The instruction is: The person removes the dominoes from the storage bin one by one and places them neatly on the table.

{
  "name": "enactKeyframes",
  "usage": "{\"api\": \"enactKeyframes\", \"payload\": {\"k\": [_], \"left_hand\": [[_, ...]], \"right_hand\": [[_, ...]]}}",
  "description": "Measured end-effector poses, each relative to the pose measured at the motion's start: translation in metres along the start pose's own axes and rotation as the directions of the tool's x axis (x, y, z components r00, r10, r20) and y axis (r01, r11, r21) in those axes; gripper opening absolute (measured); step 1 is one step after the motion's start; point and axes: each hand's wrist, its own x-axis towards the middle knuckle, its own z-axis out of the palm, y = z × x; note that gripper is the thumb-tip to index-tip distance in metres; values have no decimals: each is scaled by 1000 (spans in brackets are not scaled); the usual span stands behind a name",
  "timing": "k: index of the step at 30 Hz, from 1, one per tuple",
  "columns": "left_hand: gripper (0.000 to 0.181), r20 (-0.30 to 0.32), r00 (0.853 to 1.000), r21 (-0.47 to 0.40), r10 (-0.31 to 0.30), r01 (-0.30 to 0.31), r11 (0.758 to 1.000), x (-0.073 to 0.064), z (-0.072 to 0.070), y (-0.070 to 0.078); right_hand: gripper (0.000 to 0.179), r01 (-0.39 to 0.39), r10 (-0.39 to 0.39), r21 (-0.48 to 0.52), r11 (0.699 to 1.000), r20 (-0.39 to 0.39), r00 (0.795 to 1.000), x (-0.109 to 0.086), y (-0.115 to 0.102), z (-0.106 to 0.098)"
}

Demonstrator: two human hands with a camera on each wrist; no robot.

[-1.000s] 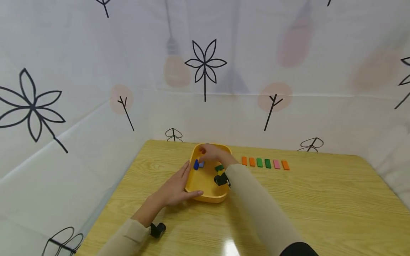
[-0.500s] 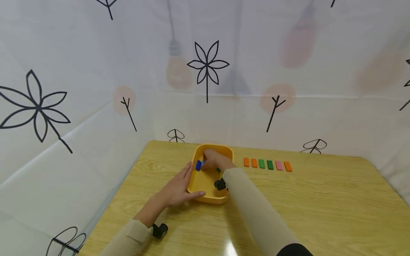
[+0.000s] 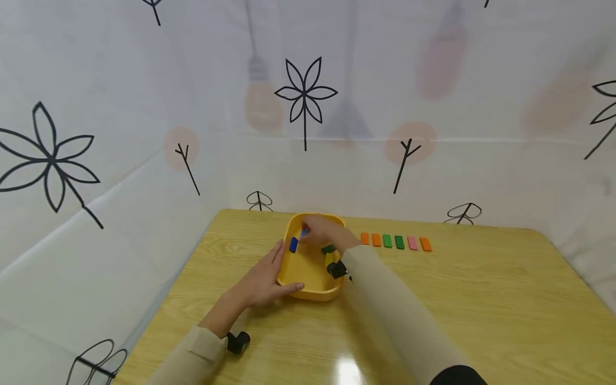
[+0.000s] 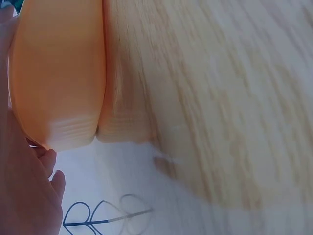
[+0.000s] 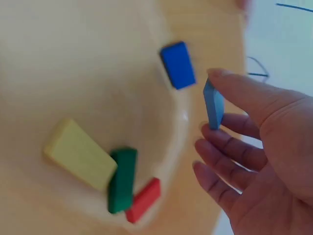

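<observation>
A yellow tray (image 3: 308,291) with raised walls stands on the wooden table. My left hand (image 3: 260,280) lies along its near left side, fingers straight against the wall and thumb over the front rim. Over the tray's far part, my right hand (image 3: 323,233) pinches a light blue block (image 5: 213,104) between thumb and fingers. Inside the tray, a dark blue block (image 5: 178,65) lies by the left wall. A yellow block (image 5: 79,154), a dark green block (image 5: 122,180) and a red block (image 5: 143,199) lie close together near the opposite wall.
Right of the tray, several flat blocks stand in a row: orange ones (image 3: 376,240), a light green one (image 3: 387,241), a dark green one (image 3: 399,242) and a pink one (image 3: 412,243). Behind the wooden table (image 3: 481,299) hangs a white patterned cloth (image 3: 337,176).
My right hand reached down into the tray, took hold of the light blue block and lifted it off the tray floor. My left hand has stayed at the tray's side.
</observation>
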Motion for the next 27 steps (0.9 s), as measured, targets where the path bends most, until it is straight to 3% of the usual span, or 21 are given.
{"api": "enactKeyframes", "payload": {"k": [6, 10, 19, 27], "left_hand": [[117, 18, 1000, -9, -23, 23, 1000, -2, 1, -1], [118, 9, 999, -9, -31, 32, 999, -2, 0, 1], [121, 20, 999, 13, -42, 42, 999, 0, -2, 2], [122, 17, 999, 23, -43, 43, 999, 1, -2, 2]], "right_hand": [[32, 121, -122, -18, 993, -66, 990, -25, 2, -16], [31, 159, -156, 11, 987, -124, 980, -45, 8, -23], [36, 169, -153, 79, 982, -174, 973, -87, 25, -36], [31, 153, -136, 70, 986, -202, 970, -112, 50, -30]]}}
